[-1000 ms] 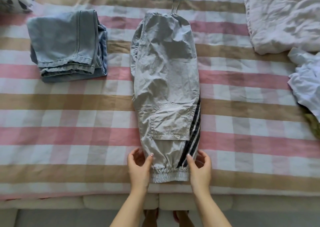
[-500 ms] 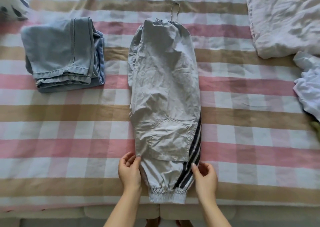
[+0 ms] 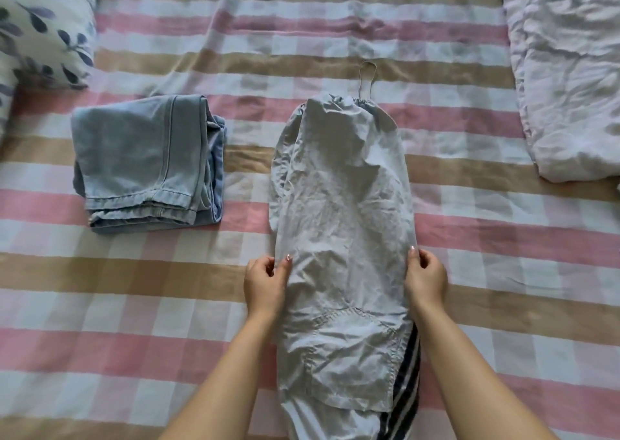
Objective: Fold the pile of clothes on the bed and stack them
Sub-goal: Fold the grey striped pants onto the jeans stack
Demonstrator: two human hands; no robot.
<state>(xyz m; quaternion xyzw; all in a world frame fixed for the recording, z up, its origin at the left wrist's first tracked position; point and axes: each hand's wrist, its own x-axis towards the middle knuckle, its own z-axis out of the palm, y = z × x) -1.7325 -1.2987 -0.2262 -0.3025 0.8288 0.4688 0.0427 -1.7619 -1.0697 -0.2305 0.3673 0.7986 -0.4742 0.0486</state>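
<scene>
A leaf-print pillow (image 3: pixel 40 27) lies at the far left; a crumpled white blanket (image 3: pixel 570 70) lies at the far right.

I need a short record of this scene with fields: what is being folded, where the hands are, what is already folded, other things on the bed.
being folded: grey trousers, flat, lengthwise on the bed
left hand: pinches the trousers' left edge
right hand: pinches the right edge
already folded: jeans, left of the trousers, apart
other: pillow far left; white quilt far right
</scene>
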